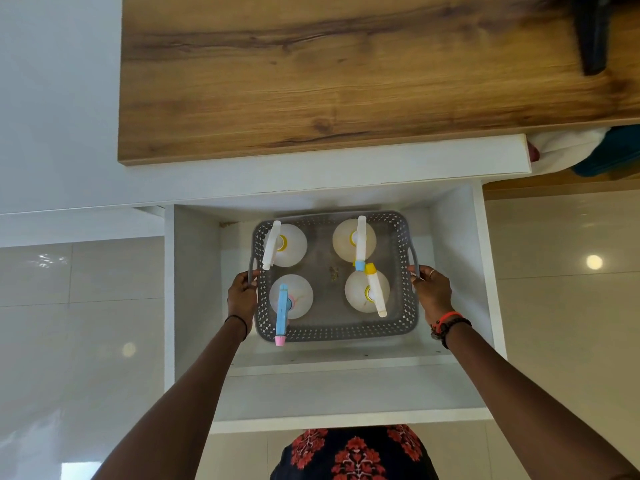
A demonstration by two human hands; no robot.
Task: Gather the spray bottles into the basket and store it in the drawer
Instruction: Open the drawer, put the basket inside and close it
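Observation:
A grey perforated basket (332, 332) sits inside the open white drawer (194, 289), seen from straight above. Several spray bottles stand upright in it: one with a white trigger (272, 245) at the back left, one with a white trigger and blue tip (360, 242) at the back right, one with a blue trigger and pink tip (282, 311) at the front left, one with a yellow tip (374, 292) at the front right. My left hand (242, 297) grips the basket's left handle. My right hand (433, 292) grips its right handle.
A wooden countertop (311, 71) lies above the drawer, with a dark object (592, 32) at its far right. The drawer's front panel (346, 420) is close to my body. Glossy floor tiles (568, 306) spread on both sides. A white and teal bundle (588, 150) lies at the right.

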